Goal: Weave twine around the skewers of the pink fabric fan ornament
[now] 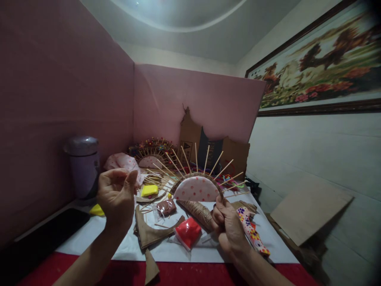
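My right hand (228, 222) grips the lower right edge of a half-round cardboard fan (196, 188). The fan is faced with white cloth with red dots. Thin wooden sticks (195, 159) spread out from its curved edge like rays. My left hand (117, 194) is raised to the left of the fan, apart from it, with its fingers curled in toward the thumb. Whatever those fingers may hold is too small to make out. Below the fan lie a brown string-wound roll (196, 212) and a red clay packet (188, 232).
A finished-looking decorated fan (151, 155) stands at the back left, near dotted cloth (122, 163) and a lilac tumbler (85, 169). Cut cardboard (154, 236), a yellow packet (149, 190), a brown packet (166, 207) and a floral strip (253, 232) lie on the table. Torn cardboard (214, 147) leans behind.
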Action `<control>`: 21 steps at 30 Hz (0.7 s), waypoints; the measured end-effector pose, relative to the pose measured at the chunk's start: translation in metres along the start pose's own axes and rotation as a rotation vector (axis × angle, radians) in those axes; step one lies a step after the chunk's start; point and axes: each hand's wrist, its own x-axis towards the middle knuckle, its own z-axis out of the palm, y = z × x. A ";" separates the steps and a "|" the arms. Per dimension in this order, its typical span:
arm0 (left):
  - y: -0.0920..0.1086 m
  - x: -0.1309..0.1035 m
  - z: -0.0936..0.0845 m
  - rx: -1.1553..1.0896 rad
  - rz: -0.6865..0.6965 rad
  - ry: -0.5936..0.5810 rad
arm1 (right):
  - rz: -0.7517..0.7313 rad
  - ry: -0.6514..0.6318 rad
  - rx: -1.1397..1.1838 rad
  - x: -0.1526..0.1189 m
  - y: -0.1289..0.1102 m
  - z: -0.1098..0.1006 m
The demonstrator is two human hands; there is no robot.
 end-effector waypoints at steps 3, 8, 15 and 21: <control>-0.006 -0.004 -0.003 0.171 0.058 -0.149 | -0.004 -0.006 -0.007 -0.001 0.000 0.000; -0.011 -0.028 0.001 0.325 0.157 -0.607 | -0.017 -0.009 -0.016 -0.001 0.000 0.002; -0.010 -0.049 0.004 0.360 0.003 -0.668 | 0.001 -0.004 0.006 -0.004 -0.002 0.004; -0.005 -0.062 0.012 0.163 -0.482 -0.518 | 0.017 0.034 0.034 -0.007 -0.005 0.009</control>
